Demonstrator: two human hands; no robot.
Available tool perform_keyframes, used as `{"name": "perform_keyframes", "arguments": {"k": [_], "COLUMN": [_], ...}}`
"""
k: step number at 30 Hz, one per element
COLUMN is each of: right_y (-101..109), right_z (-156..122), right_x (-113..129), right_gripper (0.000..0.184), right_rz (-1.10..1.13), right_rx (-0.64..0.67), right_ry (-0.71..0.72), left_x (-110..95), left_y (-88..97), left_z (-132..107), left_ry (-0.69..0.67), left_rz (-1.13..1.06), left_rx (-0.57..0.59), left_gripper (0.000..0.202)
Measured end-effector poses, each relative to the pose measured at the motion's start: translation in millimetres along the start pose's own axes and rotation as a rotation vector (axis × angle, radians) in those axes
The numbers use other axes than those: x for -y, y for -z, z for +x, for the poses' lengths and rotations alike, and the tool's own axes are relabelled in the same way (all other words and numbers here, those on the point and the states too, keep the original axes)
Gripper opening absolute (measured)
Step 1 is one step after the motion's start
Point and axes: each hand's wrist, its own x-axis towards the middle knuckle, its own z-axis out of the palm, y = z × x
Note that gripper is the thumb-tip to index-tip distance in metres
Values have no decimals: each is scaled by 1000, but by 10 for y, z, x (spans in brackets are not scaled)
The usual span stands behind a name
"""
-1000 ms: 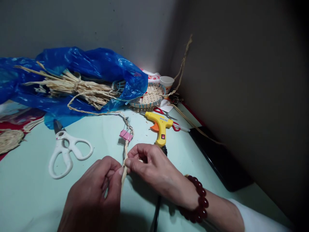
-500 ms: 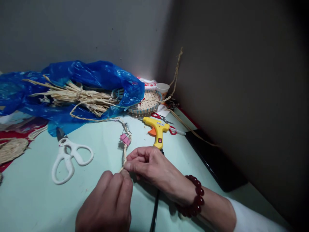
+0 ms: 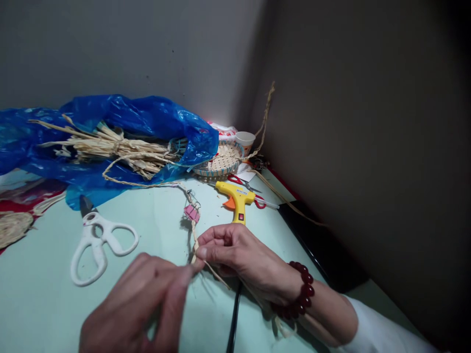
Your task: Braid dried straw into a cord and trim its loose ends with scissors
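A pale straw braid (image 3: pixel 195 233) runs toward me from a pink binder clip (image 3: pixel 192 213), which grips it on the table. My right hand (image 3: pixel 235 250), with a dark red bead bracelet (image 3: pixel 304 291) at the wrist, pinches the braid between thumb and fingers just below the clip. Close beside it, my left hand (image 3: pixel 140 299) has thumb and forefinger pressed together on the braid's lower end. Its fingertips partly cover the straw there. One loose strand (image 3: pixel 218 275) sticks out to the right under my right hand.
White-handled scissors (image 3: pixel 97 245) lie at left. A yellow glue gun (image 3: pixel 237 198) and red-handled scissors (image 3: pixel 235 180) lie beyond my right hand. Behind are a blue plastic bag (image 3: pixel 147 110) with a straw bundle (image 3: pixel 121 147), a woven basket (image 3: pixel 221 169) and a cup (image 3: pixel 245 138).
My left hand has turned and shifted left and down, its thumb now visible. A loose strand shows right of the braid. My right hand keeps its pinch; the view has shifted slightly.
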Motion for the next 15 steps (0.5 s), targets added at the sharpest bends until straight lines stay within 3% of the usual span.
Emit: {"name": "perform_keyframes", "arguments": {"k": [2,3,6,8,11,15], "right_y": [7,7,-1,-8,-18,-40], "right_z": [4,8,22,24,17,-11], "right_x": [-3,-5,-3,3,1,-50], "right_gripper": [12,12,12,10,5,4], "right_rz": [24,32,33,-16,-143,-362], "right_rx": [23,29,39,47,41,-67], "right_ry": [0,-2,-16,1,45,93], "left_x": [3,1,-1,12,40,30], "left_y": [16,16,-5,-21,-31,-28], "left_z": [84,119,182,189,192,229], "left_ry": [315,480,816,924,1036,1092], "left_rz": [-68,-162,-562,-747,-915,-957], "left_rx": [14,59,312,391,359,354], "left_gripper": [11,17,27,26,28,33]}}
